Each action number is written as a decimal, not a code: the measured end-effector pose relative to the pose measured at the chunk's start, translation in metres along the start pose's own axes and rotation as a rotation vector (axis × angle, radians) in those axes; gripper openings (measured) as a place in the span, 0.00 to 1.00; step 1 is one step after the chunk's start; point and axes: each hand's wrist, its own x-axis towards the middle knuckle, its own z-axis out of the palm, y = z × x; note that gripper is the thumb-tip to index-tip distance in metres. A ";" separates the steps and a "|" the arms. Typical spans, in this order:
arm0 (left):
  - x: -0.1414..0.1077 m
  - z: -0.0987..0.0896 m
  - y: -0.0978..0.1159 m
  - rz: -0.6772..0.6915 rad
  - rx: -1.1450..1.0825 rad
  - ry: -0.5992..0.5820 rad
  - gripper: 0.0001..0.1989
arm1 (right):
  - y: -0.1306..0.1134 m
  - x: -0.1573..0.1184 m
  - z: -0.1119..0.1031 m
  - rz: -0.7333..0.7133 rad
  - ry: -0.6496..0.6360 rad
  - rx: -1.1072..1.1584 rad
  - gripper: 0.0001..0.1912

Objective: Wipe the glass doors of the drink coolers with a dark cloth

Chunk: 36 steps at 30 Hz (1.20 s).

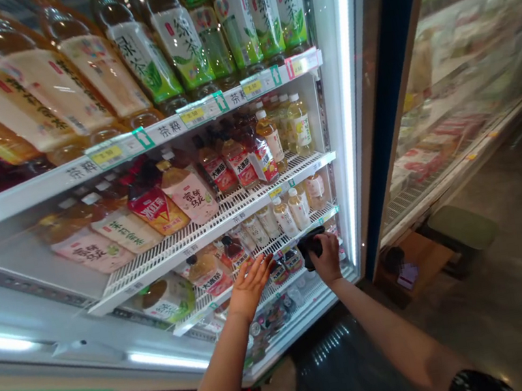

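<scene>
Two bare hands before an upright drinks cooler. Nearest, the left hand point(248, 286) is spread palm-down, apparently holding nothing, its fingertips close to the lower bottles; contact cannot be told. The right hand point(329, 258) grips a black object point(307, 247), its kind unclear, between thumb and fingers, in front of the lower shelving near its right end. Sound handling would keep this grip firm and the wrist steady, with the left fingers clear of the bottle necks. Just beyond, a shelf lip point(196, 319) and red-labelled bottles point(210, 273) leave little room; small white-capped bottles point(285, 217) stand behind the black object. Above are pink-labelled bottles point(189, 194) and, higher, green tea bottles point(180, 46). The light strip point(349, 109) bounds the opening at right, limiting sideways movement. Outside lie a green stool point(464, 228) and, farther off, the adjoining display case point(460, 78)
</scene>
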 end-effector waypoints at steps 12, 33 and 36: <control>-0.020 -0.029 0.020 -0.045 -0.014 -0.182 0.30 | -0.037 -0.008 0.010 -0.072 -0.093 0.030 0.17; -0.099 -0.061 0.014 -0.196 0.088 -0.338 0.35 | -0.059 -0.039 0.015 -0.158 -0.176 0.040 0.16; -0.105 -0.062 0.012 -0.227 0.060 -0.338 0.34 | -0.072 -0.052 0.030 -0.198 -0.241 0.061 0.17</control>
